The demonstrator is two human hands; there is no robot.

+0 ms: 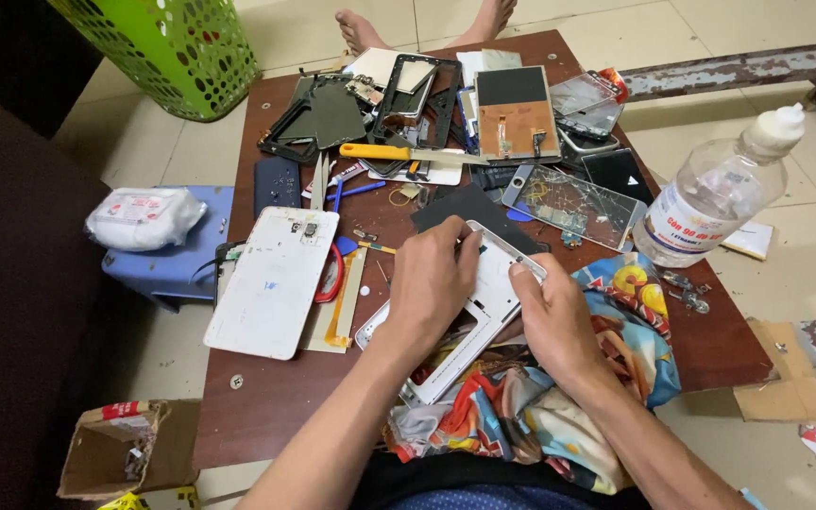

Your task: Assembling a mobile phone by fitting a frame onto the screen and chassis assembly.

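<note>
A white phone frame (465, 312) is held over a colourful cloth (559, 397) at the near edge of the brown worktop (257, 416); the left hand (432, 283) is laid over its upper middle, fingers (460, 247) curled together and pressed down on it; the right hand (550, 316) is clamped on its right edge, thumb on top, frame between thumb and fingers. To the left, one white back cover (271, 281) is seen lying flat, well apart from the hands; one yellow-handled knife (399, 152) is set among dark phone parts behind; one cracked glass panel (573, 203) lies near the right hand; one clear plastic bottle (715, 194) is stood upright at the far right.
</note>
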